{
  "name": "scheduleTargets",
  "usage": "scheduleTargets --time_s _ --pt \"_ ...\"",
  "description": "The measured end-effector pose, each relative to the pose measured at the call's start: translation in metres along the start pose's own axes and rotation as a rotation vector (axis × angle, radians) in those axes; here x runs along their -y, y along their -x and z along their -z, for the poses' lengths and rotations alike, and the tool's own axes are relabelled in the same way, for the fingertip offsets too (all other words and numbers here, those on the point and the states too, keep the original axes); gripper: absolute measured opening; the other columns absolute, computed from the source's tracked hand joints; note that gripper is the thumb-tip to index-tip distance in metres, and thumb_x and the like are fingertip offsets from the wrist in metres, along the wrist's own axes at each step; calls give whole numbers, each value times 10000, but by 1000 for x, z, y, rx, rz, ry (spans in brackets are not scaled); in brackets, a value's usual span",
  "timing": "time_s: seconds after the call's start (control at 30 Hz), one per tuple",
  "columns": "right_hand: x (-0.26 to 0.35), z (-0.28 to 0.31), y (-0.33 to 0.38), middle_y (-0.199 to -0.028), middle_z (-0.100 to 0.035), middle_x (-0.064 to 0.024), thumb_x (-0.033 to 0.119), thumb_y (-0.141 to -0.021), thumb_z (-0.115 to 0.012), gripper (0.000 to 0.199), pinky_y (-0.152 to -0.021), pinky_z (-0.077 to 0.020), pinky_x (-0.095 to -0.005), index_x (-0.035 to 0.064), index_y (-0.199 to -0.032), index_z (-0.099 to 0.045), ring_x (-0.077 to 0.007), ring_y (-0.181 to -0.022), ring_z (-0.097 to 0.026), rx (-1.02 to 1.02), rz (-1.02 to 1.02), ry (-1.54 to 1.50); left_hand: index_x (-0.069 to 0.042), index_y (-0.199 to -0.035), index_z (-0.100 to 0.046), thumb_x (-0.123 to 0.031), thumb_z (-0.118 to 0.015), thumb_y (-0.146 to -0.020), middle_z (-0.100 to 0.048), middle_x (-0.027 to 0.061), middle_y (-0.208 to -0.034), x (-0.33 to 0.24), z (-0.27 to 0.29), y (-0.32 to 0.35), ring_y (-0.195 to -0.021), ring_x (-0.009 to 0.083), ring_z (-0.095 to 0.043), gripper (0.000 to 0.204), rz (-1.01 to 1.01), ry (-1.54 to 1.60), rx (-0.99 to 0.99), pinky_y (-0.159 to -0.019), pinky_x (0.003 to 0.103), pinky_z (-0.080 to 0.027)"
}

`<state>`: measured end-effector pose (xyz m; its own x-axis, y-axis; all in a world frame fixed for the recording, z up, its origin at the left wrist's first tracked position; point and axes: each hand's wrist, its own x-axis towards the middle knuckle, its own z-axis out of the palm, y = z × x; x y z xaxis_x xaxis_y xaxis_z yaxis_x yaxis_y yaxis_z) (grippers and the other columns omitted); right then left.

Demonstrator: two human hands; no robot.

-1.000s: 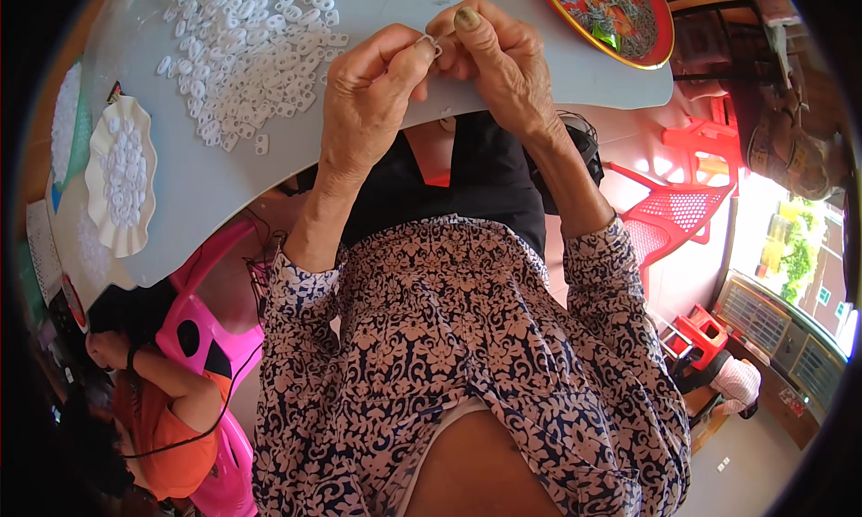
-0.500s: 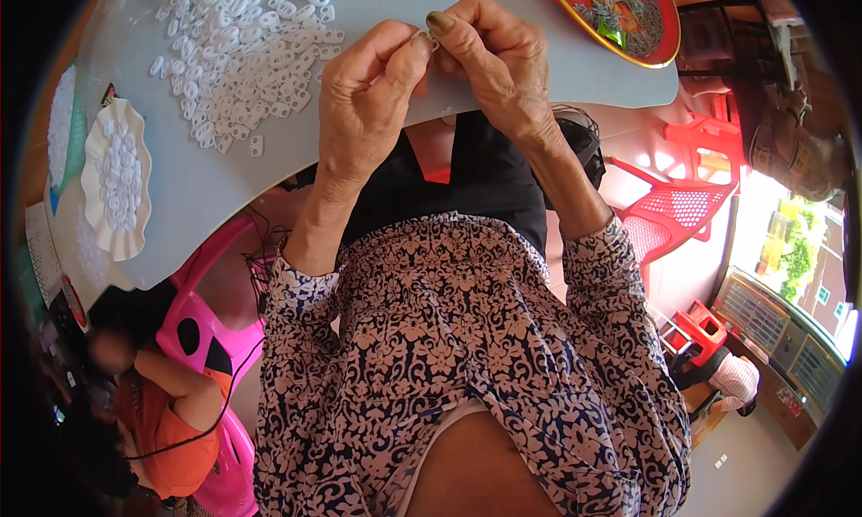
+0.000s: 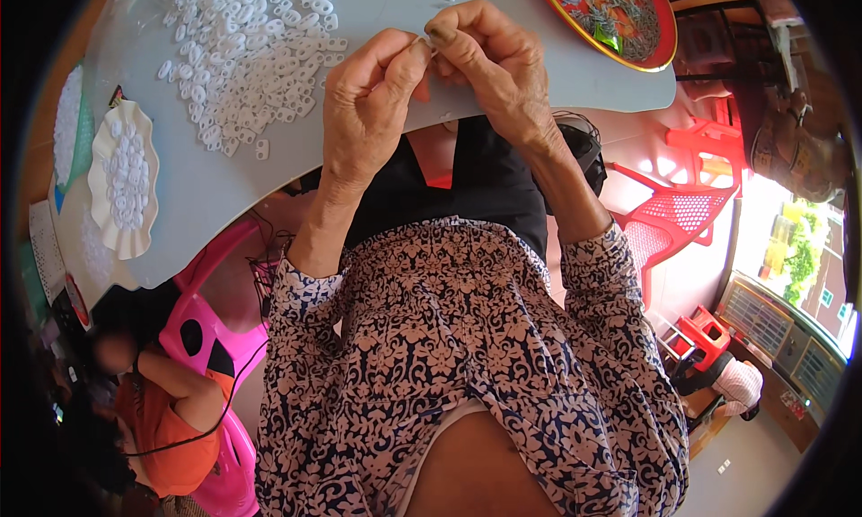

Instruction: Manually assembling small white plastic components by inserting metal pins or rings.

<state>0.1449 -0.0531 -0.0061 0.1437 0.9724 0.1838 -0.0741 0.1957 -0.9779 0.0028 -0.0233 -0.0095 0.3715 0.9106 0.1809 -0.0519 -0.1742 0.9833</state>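
Note:
Above the near edge of the pale table, my left hand (image 3: 373, 104) pinches a small white plastic piece (image 3: 434, 54) between thumb and forefinger, mostly covered by the fingertips. My right hand (image 3: 492, 61) meets it there, its thumb and curled fingers closed at the same spot. Whatever the right fingers grip is too small and hidden to name. Left of my hands lies a large heap of small white plastic pieces with two holes (image 3: 256, 77). At the right, a red round tray with a gold rim (image 3: 666, 54) contains many small grey metal pieces (image 3: 628, 18).
A cream wavy-edged dish (image 3: 135, 243) with more white pieces stands on the table (image 3: 211, 180) at the left. Below it are a pink plastic chair (image 3: 202, 324) and a person in orange (image 3: 180, 427). A red chair (image 3: 669, 212) stands at the right.
Both hands stay together with their fingertips pinched, shifting only slightly. The table and dish appear a little lower and further right in the picture.

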Motion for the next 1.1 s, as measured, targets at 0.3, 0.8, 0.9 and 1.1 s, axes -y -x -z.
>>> scheduleTargets --time_s 0.3,0.8,0.9,1.1 --pt "3 -6 -1 -678 -593 1 155 -901 -607 161 -572 -426 -180 0 -858 -600 -40 -620 -514 -13 -43 -19 -31 -843 -615 -201 -548 -928 -533 -47 -619 3 -1 -2 -563 21 -418 201 -26 53 -11 -496 193 -341" --pt "-4 1 -1 -814 -615 -49 157 -910 -590 146 -646 -448 -213 11 -902 -598 -72 -648 -526 -33 -122 -185 -48 -973 -604 -73 -577 -810 -551 112 -748 -16 80 -63 -735 283 -506 166 -549 -1002 140 -719 367 -420" --pt "-8 1 0 -753 -623 -35 155 -899 -609 165 -604 -441 -192 -9 -906 -594 -58 -624 -510 -20 -61 -181 -59 -968 -611 -74 -582 -790 -534 126 -761 -10 89 -73 -797 307 -489 181 -509 -1171 243 -767 387 -418" --pt "-9 2 -1 -745 -615 -21 147 -903 -601 149 -602 -435 -188 -1 -900 -591 -51 -623 -502 3 -39 -147 -37 -926 -614 -47 -583 -760 -530 137 -773 -1 91 -83 -836 310 -492 169 -421 -1161 378 -788 387 -423"
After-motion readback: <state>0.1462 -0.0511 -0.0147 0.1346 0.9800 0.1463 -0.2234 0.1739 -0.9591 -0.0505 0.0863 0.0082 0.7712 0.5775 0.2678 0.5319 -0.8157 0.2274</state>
